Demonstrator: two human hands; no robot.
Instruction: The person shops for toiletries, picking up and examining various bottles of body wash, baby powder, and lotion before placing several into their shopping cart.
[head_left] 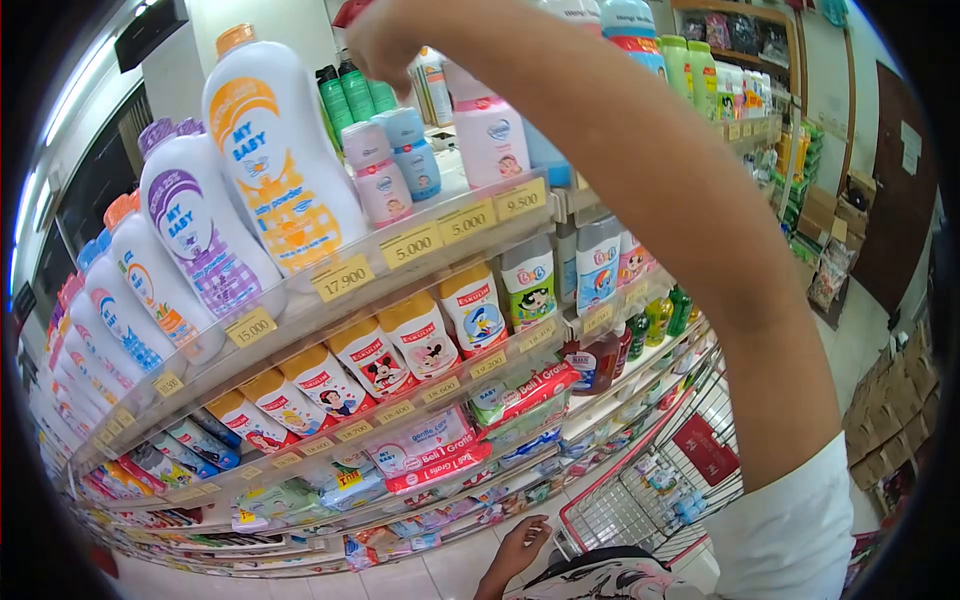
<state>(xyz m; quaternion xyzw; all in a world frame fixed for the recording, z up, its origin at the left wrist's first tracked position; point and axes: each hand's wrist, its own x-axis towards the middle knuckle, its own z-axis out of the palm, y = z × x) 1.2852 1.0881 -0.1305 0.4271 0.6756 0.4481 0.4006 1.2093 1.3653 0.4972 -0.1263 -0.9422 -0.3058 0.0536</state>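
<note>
My right arm crosses the view from the lower right, and my right hand (388, 48) is above the top shelf with curled fingers. A small red patch shows beside it; what the fingers hold, if anything, I cannot make out. Below the hand stand a small pink bottle (378, 180) and a small blue bottle (410, 160). Green bottles (356, 92) are behind, and a larger pink bottle (490, 140) stands to the right. Low in the view, my left hand (524, 545) hangs near the cart, loosely bent and holding nothing visible.
Large baby powder bottles (285, 160) line the top shelf's left, behind price tags (342, 277). Eskulin bottles (380, 355) fill the shelf below, above wipes packs (430, 450). A shopping cart (640, 490) with goods inside stands at lower right. Cardboard boxes (825, 215) sit farther back.
</note>
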